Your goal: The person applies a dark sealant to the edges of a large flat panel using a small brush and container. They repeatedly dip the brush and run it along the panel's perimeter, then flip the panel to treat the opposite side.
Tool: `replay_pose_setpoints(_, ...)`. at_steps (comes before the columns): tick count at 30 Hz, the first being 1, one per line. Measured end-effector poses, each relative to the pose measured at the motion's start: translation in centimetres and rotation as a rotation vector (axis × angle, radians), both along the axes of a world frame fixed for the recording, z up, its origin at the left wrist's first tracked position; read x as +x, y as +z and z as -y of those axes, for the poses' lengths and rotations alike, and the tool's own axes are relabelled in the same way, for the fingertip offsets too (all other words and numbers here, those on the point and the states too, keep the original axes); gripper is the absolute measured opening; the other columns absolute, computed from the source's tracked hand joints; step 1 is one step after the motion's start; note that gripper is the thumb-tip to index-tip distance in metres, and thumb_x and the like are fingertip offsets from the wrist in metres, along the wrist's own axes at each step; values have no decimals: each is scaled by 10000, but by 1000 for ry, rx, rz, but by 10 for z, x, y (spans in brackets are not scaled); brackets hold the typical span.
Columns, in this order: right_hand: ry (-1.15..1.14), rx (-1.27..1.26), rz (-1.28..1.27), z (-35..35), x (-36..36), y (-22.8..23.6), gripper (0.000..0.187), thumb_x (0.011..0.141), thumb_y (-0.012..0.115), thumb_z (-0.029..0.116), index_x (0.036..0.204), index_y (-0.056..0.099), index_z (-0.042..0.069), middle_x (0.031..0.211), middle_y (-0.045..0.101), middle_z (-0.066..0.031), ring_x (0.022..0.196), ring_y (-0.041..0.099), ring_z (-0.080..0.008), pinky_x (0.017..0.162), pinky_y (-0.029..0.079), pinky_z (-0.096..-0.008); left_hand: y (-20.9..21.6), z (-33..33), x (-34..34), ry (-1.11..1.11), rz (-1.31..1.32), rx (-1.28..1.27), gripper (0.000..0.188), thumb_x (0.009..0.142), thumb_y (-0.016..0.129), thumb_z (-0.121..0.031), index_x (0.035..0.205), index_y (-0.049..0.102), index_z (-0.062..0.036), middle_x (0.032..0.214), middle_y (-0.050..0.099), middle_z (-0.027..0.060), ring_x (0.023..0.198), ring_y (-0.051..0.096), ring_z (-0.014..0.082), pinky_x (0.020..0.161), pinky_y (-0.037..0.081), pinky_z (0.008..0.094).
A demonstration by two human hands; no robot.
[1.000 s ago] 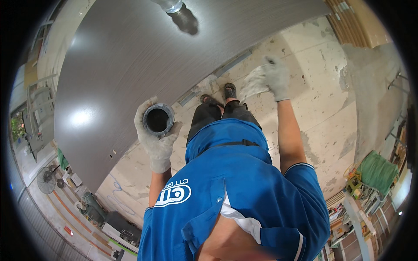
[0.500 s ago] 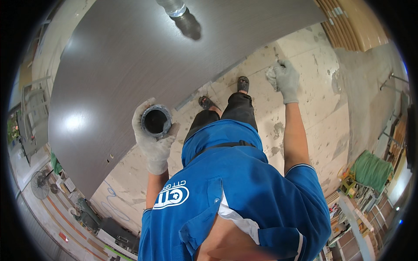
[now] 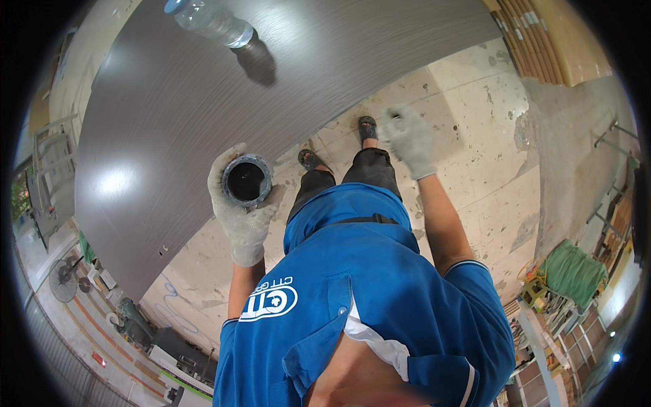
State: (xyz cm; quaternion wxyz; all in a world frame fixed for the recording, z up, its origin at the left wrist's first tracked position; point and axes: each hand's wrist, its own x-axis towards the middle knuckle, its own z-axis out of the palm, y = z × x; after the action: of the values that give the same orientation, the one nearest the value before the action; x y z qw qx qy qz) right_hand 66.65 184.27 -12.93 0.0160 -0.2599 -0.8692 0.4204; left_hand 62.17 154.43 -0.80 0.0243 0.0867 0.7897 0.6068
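Observation:
My left hand [image 3: 243, 227], in a pale grey work glove, is wrapped round a round open cup [image 3: 266, 192] with a grey, smeared rim. The inside of the cup is dark; how full it is I cannot make out. Both are beside the near edge of a large dark grey panel [image 3: 169, 142]. Out to the right, over the floor, my right hand [image 3: 410, 141] wears a matching glove and is blurred by motion. Its fingers are curled round a crumpled whitish rag [image 3: 386, 136], mostly hidden and smeared.
A clear plastic bottle [image 3: 213, 26] with a blue cap stands on the panel. Brown cardboard sheets [image 3: 536, 41] are stacked at the far right. Below lies a stained tiled floor [image 3: 488, 169]. A fan [image 3: 63, 280] is at the left, a green cloth bundle [image 3: 575, 273] at the right.
My right hand has swung left and inward, toward the panel. The cup stays in my left hand, nearly in place. The bottle now shows more fully, lower and further left in view.

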Motion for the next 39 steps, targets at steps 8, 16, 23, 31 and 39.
replay_pose_setpoints(8,-128,52,14,-21,-4,-14,252,846,706,260,1007,694,66,968,705,-150,905,680,-312,836,529,-400,0,-17,-3,-28,-18,0,844,655,924,-100,1370,475,-75,1360,550,131,1204,584,232,981,548,338)
replay_pose_setpoints(16,-6,-6,-51,-29,-13,-11,229,870,702,252,975,688,48,969,697,-140,902,675,-304,834,522,-399,-2,-34,-8,-52,-46,-26,850,658,931,-121,1374,475,-71,1359,555,136,1198,590,233,981,551,341)
replay_pose_setpoints(23,-34,98,-54,-62,-9,-29,199,883,686,251,980,697,79,977,706,-135,877,689,-317,800,530,-416,-3,-45,-12,-26,-14,-41,848,662,936,-159,1371,479,-71,1349,563,135,1187,601,236,969,560,352)
replay_pose_setpoints(31,-242,224,-55,-87,-13,-26,214,881,682,273,985,686,86,975,695,-134,907,672,-307,794,522,-407,-4,-57,-18,-42,-28,-31,832,651,934,-142,1353,493,-75,1339,571,127,1191,600,243,990,549,351)
replay_pose_setpoints(39,-214,154,-62,-112,-20,-29,177,864,686,227,974,685,87,956,695,-130,895,665,-302,789,520,-410,-1,-78,-24,-35,-21,-84,812,662,917,-104,1352,489,-68,1344,568,125,1196,589,232,1000,532,347)
